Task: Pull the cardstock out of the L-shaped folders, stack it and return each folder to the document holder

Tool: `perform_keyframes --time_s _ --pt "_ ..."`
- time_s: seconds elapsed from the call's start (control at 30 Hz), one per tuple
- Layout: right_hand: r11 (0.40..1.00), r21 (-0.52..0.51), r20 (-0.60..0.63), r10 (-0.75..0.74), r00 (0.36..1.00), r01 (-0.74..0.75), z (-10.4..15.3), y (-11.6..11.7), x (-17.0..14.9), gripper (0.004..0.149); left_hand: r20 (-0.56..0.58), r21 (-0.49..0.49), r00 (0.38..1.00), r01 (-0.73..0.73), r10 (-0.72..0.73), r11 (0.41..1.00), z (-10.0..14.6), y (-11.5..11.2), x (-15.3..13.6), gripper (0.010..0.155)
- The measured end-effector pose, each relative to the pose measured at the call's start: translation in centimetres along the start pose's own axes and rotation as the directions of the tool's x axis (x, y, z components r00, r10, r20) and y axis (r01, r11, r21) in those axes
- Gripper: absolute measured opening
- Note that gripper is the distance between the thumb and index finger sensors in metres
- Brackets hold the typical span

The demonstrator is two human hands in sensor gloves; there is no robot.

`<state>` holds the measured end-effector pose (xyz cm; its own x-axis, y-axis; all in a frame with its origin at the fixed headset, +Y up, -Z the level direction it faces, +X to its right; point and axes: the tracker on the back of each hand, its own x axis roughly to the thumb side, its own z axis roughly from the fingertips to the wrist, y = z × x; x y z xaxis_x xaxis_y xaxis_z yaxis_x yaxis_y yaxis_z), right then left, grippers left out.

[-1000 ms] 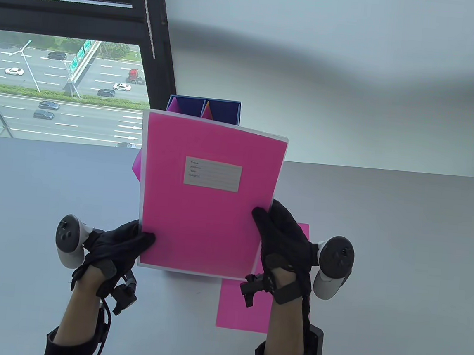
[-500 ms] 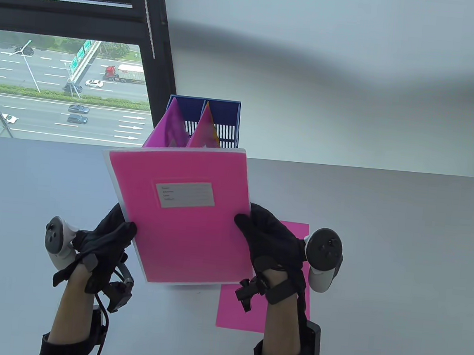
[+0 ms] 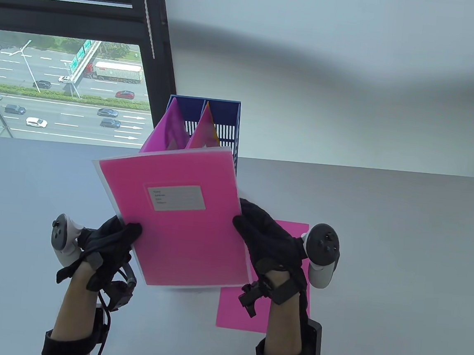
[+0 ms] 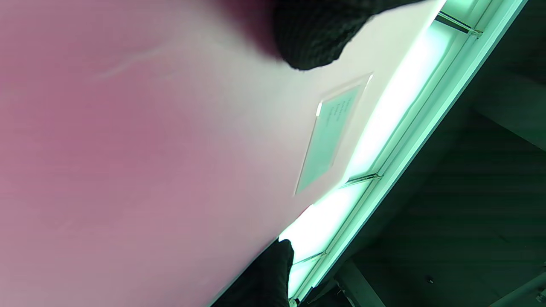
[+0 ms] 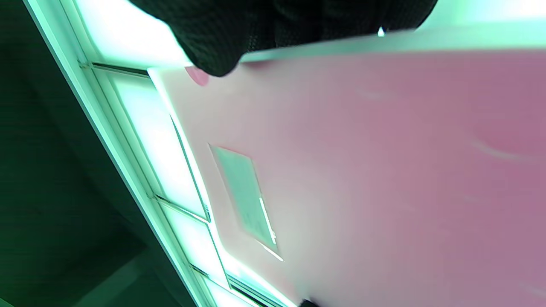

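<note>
Both hands hold a pink L-shaped folder [image 3: 175, 222] with a white label above the table, tilted to the left. My left hand [image 3: 115, 237] grips its lower left edge, thumb on the front. My right hand [image 3: 257, 233] grips its right edge, thumb on the front. The folder [image 4: 149, 149] fills the left wrist view, and the folder [image 5: 384, 170] also fills most of the right wrist view. A sheet of pink cardstock [image 3: 233, 310] lies flat on the table under my right wrist. Behind the folder stands the blue document holder [image 3: 225, 120] with two more pink folders [image 3: 171, 128] in it.
The grey table [image 3: 379, 260] runs wide on both sides. A window [image 3: 62, 87] with a dark frame is at the back left, a white wall at the back right.
The folder has come down and toward the left, turning anticlockwise, and now uncovers the holder and its folders. Both hands moved slightly left with it and kept their grip.
</note>
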<state>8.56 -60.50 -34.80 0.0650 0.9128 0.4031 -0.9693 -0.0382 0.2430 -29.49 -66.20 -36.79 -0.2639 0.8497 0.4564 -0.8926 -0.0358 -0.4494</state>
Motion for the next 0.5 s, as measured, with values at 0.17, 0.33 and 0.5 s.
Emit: perform_keyframes --time_s 0.17,0.33,0.5 --pt "0.984 0.040 0.149 -0.178 0.973 0.174 0.9 -0.8 1.2 0.063 0.008 0.011 1.000 -0.009 0.009 1.000 0.2 0.3 0.2 0.044" --pt "0.981 0.088 0.198 -0.190 0.962 0.175 1.1 -0.3 2.2 0.066 0.008 0.015 1.000 -0.006 0.006 1.000 0.2 0.4 0.2 0.044" --pt "0.983 0.107 0.188 -0.168 0.968 0.150 0.9 0.4 2.2 0.067 0.008 0.001 1.000 -0.008 0.008 1.000 0.2 0.4 0.1 0.044"
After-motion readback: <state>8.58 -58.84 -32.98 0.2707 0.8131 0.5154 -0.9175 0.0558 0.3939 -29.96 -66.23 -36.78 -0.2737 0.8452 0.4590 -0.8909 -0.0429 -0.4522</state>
